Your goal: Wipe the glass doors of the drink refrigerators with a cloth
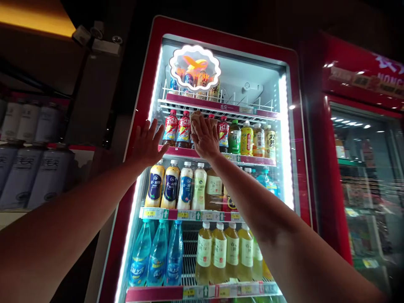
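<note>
Both arms reach up to the glass door (265,94) of a lit, red-framed drinks fridge (298,126). My left hand (148,145) lies with fingers spread against the door's left edge and frame, holding nothing. Flat against the glass, my right hand (205,136) presses a beige cloth (196,115), which shows around its fingertips. Behind the glass at that height stand red-capped bottles (171,128), partly hidden by the hand. A green-capped bottle (234,136) and a yellow bottle (246,139) are to its right.
Lower shelves hold milk-tea-coloured bottles (154,185), blue bottles (158,252) and pale yellow bottles (219,252). A glowing scalloped sign (195,68) is on the upper glass. Another red fridge (339,168) stands at the right; white canisters (47,176) fill shelves at the left.
</note>
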A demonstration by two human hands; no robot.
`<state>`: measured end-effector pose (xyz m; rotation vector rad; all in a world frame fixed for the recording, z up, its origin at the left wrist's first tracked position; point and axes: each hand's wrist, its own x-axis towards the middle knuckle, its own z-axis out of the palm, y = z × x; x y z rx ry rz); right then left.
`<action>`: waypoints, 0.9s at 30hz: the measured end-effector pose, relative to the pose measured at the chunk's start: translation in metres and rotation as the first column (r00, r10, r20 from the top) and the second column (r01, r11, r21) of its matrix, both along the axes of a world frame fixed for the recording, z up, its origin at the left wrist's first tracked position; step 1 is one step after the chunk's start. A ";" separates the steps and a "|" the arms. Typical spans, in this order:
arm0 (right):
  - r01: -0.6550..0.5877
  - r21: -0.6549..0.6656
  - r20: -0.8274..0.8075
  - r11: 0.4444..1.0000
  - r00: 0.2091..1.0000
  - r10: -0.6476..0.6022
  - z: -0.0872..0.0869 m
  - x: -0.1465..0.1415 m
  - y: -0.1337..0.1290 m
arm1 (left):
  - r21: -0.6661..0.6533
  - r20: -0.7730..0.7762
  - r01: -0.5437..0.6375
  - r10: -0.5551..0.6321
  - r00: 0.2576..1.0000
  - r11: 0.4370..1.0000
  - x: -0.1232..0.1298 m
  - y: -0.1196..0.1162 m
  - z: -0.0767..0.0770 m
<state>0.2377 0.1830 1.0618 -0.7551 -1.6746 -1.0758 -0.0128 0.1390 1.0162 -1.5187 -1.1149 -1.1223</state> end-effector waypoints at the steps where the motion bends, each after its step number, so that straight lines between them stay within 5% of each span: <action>1: 0.007 0.005 0.054 1.000 0.998 -0.007 -0.003 0.004 -0.001 | 0.003 0.003 -0.003 0.003 1.000 1.000 0.001 -0.002 0.000; 6: 0.043 0.012 0.312 0.999 0.949 -0.045 -0.013 0.045 -0.008 | -0.034 0.028 -0.068 0.069 0.997 0.997 0.013 -0.013 0.000; 12: 0.032 -0.039 0.003 0.999 0.999 -0.032 -0.010 0.059 0.005 | -0.019 0.184 -0.081 0.084 0.979 0.996 0.050 -0.013 0.007; 16: 0.062 -0.014 0.105 0.998 0.993 -0.061 -0.019 0.066 0.000 | -0.030 0.350 -0.060 0.066 0.934 0.998 0.074 -0.004 0.011; 19: 0.081 -0.006 0.198 0.997 0.977 -0.079 -0.023 0.092 0.000 | -0.022 0.372 -0.027 0.033 0.928 0.999 0.079 0.002 0.008; 27: 0.073 -0.069 -0.092 0.995 0.993 -0.079 -0.020 0.115 0.013 | 0.025 0.324 0.017 -0.025 0.946 1.000 0.077 0.004 0.000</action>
